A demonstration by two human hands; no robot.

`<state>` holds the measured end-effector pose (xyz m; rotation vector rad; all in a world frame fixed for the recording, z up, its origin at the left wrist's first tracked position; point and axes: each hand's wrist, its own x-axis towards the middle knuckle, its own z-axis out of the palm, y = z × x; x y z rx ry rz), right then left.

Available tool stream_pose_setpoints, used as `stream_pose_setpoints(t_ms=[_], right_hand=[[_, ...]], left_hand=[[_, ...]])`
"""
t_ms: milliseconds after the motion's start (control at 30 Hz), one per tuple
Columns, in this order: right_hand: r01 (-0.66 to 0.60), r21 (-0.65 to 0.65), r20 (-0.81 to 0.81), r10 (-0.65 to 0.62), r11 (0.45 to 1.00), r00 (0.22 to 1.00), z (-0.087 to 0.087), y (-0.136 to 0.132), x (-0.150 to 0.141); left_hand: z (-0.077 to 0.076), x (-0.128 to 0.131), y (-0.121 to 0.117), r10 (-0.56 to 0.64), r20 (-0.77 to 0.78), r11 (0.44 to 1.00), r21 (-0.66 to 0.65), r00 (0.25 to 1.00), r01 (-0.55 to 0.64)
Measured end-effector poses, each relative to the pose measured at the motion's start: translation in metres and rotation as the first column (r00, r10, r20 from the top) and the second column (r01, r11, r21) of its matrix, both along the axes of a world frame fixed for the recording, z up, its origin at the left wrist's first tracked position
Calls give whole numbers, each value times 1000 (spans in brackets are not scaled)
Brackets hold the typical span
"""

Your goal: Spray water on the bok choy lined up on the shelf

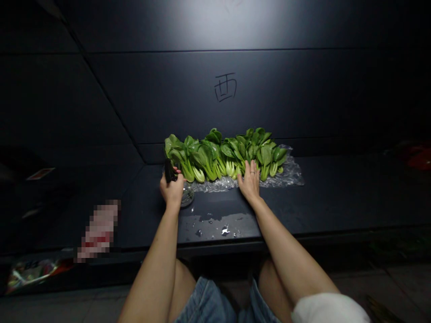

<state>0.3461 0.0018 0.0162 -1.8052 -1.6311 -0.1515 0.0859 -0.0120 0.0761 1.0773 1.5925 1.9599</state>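
A row of green bok choy (224,154) lies on a sheet of clear plastic wrap (289,175) on a dark shelf (336,193). My left hand (172,188) is closed round the black trigger head of a clear spray bottle (186,196) at the left end of the row. My right hand (249,181), a ring on one finger, lies flat with fingers stretched out against the white stems near the middle of the row.
Water is spilled in puddles (215,224) on the shelf's front edge between my arms. A blurred red and white package (98,231) lies at the lower left, with a plastic bag (30,271) below it. Something red (419,157) sits far right. A chalk character marks the dark back wall (225,86).
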Motion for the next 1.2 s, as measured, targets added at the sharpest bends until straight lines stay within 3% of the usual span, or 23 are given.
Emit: stream_pose_setpoints(t_ms=[333,700,967,1200], right_hand=[[-6,44,-9,6,999,1000,-7,5,0],[18,58,13,-19,998,1000,-1,3,-7],[6,37,22,-7,999,1000,6,-5,-12],[-8,58,23,6,998,1000,2,-7,-13]], left_hand=[[1,-2,-3,-3,-37,998,-56,999,1],[10,-12,-20,-59,-66,992,-115,996,51],[12,-16,-23,-46,-83,993,-108,995,37],[10,-24,-20,-15,-114,999,-43,993,11]])
